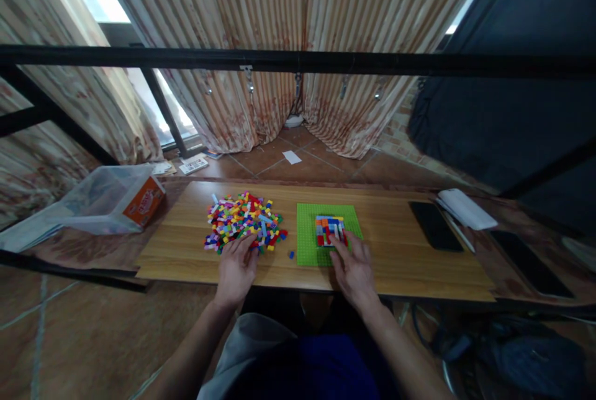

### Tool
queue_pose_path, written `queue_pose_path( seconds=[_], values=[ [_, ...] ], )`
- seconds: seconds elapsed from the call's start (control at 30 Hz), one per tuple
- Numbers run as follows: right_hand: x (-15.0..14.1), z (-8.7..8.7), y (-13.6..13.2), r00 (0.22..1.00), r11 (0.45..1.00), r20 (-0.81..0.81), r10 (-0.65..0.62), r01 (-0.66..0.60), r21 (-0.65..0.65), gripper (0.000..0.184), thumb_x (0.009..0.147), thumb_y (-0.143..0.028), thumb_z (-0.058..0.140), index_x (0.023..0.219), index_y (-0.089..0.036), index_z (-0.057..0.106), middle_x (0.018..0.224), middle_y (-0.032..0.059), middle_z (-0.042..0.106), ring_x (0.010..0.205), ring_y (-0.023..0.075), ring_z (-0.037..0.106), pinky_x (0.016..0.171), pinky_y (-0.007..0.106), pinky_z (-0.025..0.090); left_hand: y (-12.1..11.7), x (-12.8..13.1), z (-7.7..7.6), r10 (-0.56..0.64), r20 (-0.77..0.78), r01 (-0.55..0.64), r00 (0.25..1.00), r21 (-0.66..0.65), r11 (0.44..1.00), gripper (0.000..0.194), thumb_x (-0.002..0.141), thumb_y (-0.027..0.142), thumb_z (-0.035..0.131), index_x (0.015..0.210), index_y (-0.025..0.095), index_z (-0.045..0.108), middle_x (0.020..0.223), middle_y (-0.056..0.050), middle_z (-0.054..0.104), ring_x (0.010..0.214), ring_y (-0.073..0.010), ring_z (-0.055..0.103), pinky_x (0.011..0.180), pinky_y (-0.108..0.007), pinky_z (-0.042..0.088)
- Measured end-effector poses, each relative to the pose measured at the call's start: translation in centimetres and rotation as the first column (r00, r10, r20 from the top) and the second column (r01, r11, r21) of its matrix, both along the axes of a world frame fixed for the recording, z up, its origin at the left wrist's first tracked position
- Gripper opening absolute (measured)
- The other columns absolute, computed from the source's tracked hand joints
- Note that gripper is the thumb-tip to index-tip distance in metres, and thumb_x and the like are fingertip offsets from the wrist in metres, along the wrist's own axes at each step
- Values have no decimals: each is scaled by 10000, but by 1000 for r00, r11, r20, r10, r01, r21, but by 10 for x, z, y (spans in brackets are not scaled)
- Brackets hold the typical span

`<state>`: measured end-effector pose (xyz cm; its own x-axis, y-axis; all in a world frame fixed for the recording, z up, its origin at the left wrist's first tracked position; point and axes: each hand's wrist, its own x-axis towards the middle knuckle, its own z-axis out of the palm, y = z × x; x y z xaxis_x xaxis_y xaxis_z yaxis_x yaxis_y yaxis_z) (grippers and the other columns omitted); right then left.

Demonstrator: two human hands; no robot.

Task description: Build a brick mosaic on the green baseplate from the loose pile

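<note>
At the near edge of a heap of small multicoloured toy bricks (244, 217), my left hand (237, 263) reaches in with fingers bent and apart from the thumb. I see no brick clearly held in it. A green studded baseplate (305, 235) lies to the right of the heap. On it stands a low block of joined bricks (326, 226) in red, blue, orange, white and yellow. My right hand (356, 269) rests over this block's near right corner, fingers stretched and apart, index fingertip on its top. Its palm hides part of the plate. A single blue brick (291, 254) lies between heap and plate.
All this is on a wooden board (391, 269). A clear plastic box (107, 201) with an orange label stands at the left. On the right are a black phone-like slab (436, 226), a white object (467, 209) and another dark slab (532, 263). A black rail (298, 61) crosses beyond.
</note>
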<state>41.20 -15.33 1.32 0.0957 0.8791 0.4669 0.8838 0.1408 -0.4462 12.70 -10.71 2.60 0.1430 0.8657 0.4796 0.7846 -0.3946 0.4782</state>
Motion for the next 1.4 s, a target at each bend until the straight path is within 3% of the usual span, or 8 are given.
queue_pose_path(
  seconds=[0.17,0.4,0.63,0.8,0.93,1.13,1.27,1.4],
  values=[
    [-4,-15,4,996,999,85,-25,27,-24,392,934,-313,460,1301,-325,596,1479,83,412,1297,344,393,998,569,413,-2,-11,-7,16,26,-16,1000,-4,1000,298,879,284,505,1139,230,640,1111,-70,701,1049,-239,637,953,-435,495],
    [-3,-25,5,1000,999,-22,-20,20,-33,377,950,-329,441,1288,-344,606,1470,72,427,1301,328,407,1010,551,407,4,-8,-12,22,68,-19,997,-36,999,266,883,280,505,1098,225,651,1109,-69,703,1045,-225,637,952,-421,496],
    [-3,-27,5,999,999,9,-32,33,-40,373,961,-329,417,1268,-306,627,1444,96,447,1283,305,434,1022,521,410,10,-11,-5,41,93,-42,995,11,999,248,895,285,506,1086,215,648,1103,-67,702,1060,-219,630,958,-415,483],
    [-1,-23,3,998,1000,56,-1,2,-10,381,952,-337,440,1297,-305,599,1487,97,392,1310,322,413,1010,536,419,9,-33,-3,122,58,-125,991,50,991,272,897,278,484,1109,204,637,1121,-84,687,1066,-232,620,985,-435,462],
    [-8,-14,2,997,998,73,-17,12,64,413,949,-325,452,1348,-267,545,1494,116,384,1315,317,414,1023,532,413,10,-54,-12,267,37,-268,963,38,963,317,879,294,496,1150,179,614,1187,-124,642,1125,-269,580,984,-449,463],
    [-45,-2,1,993,991,15,117,-118,62,314,955,-298,449,1208,-228,622,1229,102,600,1147,245,546,976,428,464,26,-64,-26,449,11,-447,894,-74,892,391,900,330,455,1228,145,559,1285,-169,561,1281,-314,470,1071,-501,392],
    [-72,-2,0,981,978,28,194,-191,-79,303,942,-271,461,1192,-192,614,1014,85,673,950,230,592,878,393,483,38,-59,-27,446,-11,-444,895,-118,888,426,913,315,430,1276,113,525,1309,-198,543,1301,-310,461,1084,-491,385],
    [-88,-3,11,976,973,121,182,-160,-168,303,923,-209,456,1173,-166,622,989,94,694,921,245,577,855,394,439,44,-54,-29,416,-2,-414,910,-103,905,428,933,325,400,1285,110,514,1324,-202,543,1278,-302,483,1071,-497,397]
  ],
)
